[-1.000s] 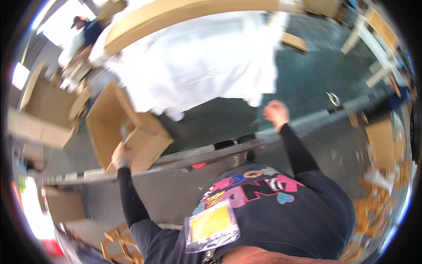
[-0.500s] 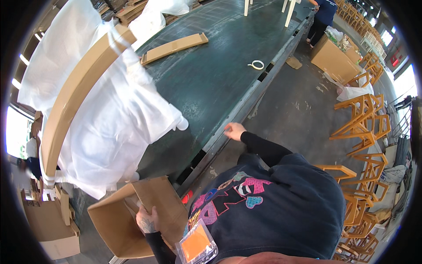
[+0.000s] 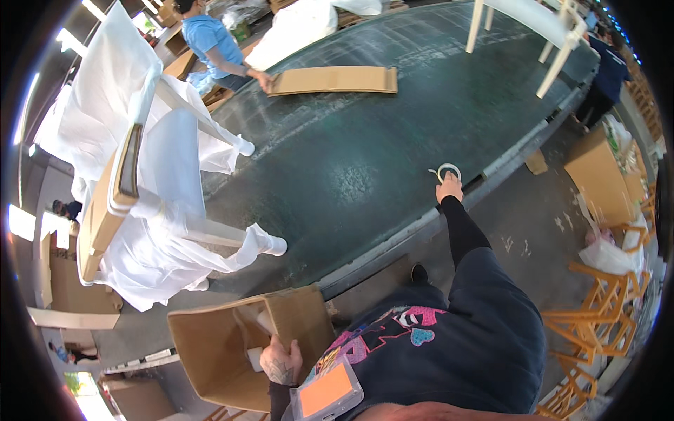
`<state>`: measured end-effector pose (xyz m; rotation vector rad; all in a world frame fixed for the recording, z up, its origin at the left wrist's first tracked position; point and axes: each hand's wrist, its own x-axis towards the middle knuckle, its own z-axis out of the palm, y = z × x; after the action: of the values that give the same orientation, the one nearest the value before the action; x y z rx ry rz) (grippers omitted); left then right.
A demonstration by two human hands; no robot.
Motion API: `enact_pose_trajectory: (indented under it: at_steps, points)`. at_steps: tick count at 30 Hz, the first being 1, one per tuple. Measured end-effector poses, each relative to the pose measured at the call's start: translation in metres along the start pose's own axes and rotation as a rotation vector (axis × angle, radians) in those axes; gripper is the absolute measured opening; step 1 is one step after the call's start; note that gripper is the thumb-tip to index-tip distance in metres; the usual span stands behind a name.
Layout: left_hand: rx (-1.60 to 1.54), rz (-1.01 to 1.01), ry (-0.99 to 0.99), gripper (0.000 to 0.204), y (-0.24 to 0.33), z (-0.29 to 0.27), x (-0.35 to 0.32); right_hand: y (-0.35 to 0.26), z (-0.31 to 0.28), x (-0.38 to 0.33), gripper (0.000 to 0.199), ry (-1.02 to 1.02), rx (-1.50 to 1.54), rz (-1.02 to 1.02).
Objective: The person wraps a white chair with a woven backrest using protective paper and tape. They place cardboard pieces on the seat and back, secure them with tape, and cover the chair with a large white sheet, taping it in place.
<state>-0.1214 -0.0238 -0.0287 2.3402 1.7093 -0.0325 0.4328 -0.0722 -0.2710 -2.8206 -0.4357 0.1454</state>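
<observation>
My left hand [image 3: 282, 359] is closed on the near rim of an open brown cardboard box [image 3: 303, 316], which tilts beside the work surface. Inside that box are white pieces, partly hidden. My right arm stretches out over the green work surface [image 3: 337, 168], and my right hand [image 3: 450, 188] has its fingers on a roll of white tape [image 3: 449, 169] near the edge. A loose tape end sticks out to the left. At the left stands a chair [image 3: 172, 151] loosely wrapped in white foam sheet [image 3: 112, 91], with a brown cardboard piece [image 3: 105, 210] along its back.
Across the surface, a co-worker in a blue shirt [image 3: 210, 42] touches a flat cardboard strip [image 3: 333, 80]. A white chair [image 3: 530, 24] stands at the far right, near another person in dark clothes [image 3: 605, 70]. On the floor at right are a large carton [image 3: 597, 172] and wooden chair frames [image 3: 590, 309].
My right hand has gone from beside the surface's edge out to the tape roll. The view has turned, and the blue-shirted co-worker has come into sight. My left hand stays on the box.
</observation>
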Motion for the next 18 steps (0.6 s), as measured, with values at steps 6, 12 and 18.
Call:
enact_pose_trajectory:
  at_steps: [6, 12, 18]
  points:
    - [0.070, 0.135, -0.084, 0.029, 0.102, 0.000, -0.016, 0.010, 0.015, 0.040, 0.020, -0.049, -0.261, -0.202]
    - [0.021, 0.220, -0.045, 0.031, 0.143, 0.056, -0.040, 0.015, 0.016, 0.042, 0.017, -0.033, -0.260, -0.381]
    - [-0.078, 0.250, -0.015, 0.053, 0.196, 0.067, -0.029, 0.033, -0.004, 0.039, 0.020, -0.148, -0.097, -0.438]
